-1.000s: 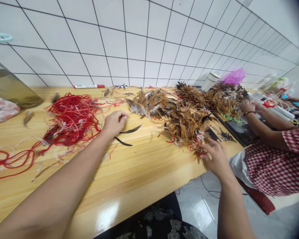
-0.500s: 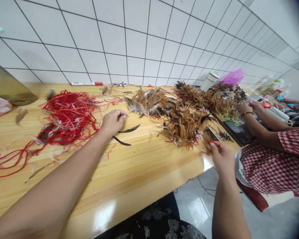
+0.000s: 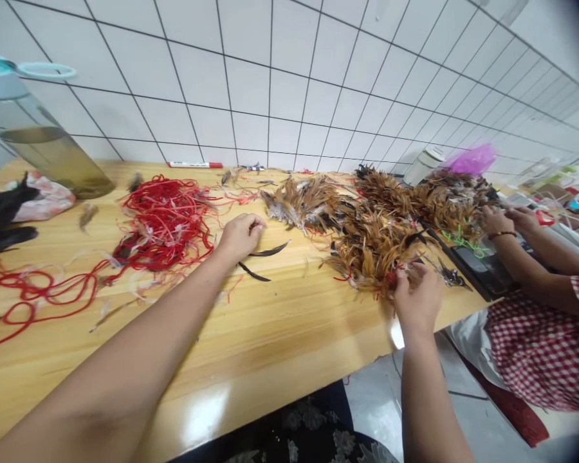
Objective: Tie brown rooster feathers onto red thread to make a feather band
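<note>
On the wooden table below a tiled wall, the right hand pinches into the feather pile, light, soft, best gripped at the quills, while the left hand, left of the pile, curls over dark feathers.

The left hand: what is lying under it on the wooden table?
Two dark feathers stick out from beneath the left hand, lying on the table. Their ends under the curled fingers are covered, so any grip is hidden.
</note>
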A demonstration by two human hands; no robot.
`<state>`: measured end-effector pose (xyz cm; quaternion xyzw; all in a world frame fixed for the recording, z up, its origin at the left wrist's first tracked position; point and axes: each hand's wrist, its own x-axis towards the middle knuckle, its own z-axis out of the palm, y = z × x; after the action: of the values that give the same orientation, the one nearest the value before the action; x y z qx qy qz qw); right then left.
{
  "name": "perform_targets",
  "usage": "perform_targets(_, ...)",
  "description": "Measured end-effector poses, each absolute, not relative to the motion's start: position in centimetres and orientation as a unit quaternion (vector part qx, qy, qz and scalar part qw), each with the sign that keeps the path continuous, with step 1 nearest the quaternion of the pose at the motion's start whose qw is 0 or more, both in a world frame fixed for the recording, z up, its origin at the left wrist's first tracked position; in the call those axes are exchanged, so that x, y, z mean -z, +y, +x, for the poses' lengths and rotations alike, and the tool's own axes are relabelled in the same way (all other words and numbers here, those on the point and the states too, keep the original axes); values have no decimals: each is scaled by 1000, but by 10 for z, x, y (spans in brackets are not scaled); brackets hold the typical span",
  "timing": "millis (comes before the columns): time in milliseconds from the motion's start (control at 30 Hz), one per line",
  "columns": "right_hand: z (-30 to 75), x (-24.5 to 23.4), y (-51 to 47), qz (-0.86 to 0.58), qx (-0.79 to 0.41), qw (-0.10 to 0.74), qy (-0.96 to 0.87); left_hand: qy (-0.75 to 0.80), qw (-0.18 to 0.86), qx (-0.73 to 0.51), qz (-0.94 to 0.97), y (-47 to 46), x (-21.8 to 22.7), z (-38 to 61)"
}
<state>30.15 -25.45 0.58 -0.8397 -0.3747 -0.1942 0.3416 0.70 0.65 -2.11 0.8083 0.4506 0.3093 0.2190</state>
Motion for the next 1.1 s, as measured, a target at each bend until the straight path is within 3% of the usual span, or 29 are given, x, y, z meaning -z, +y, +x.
perform_targets(133,268,-23,-248,-793,306,310,-426,437,212,-360,797,4,19,10)
perform_targets(233,237,-32,-230,-741,327,302,-504,419,198,-390,795,0,15,12)
perform_targets(500,173,-47,-143,-690,83,248,-674,367,146,-352,849,-7,7,14)
perform_targets(700,164,-39,-82,-699,-43,311,-643,378,169,-274,868,-1,0,10)
perform_targets(800,177,-12,-68,-706,-44,347,-616,336,213,-203,895,-2,-1,12)
perform_targets(900,192,13,-62,-723,-60,321,-609,308,226,-147,912,-4,0,17)
perform_targets(1100,193,21,-54,-717,-39,361,-595,275,257,-139,916,-6,0,21)
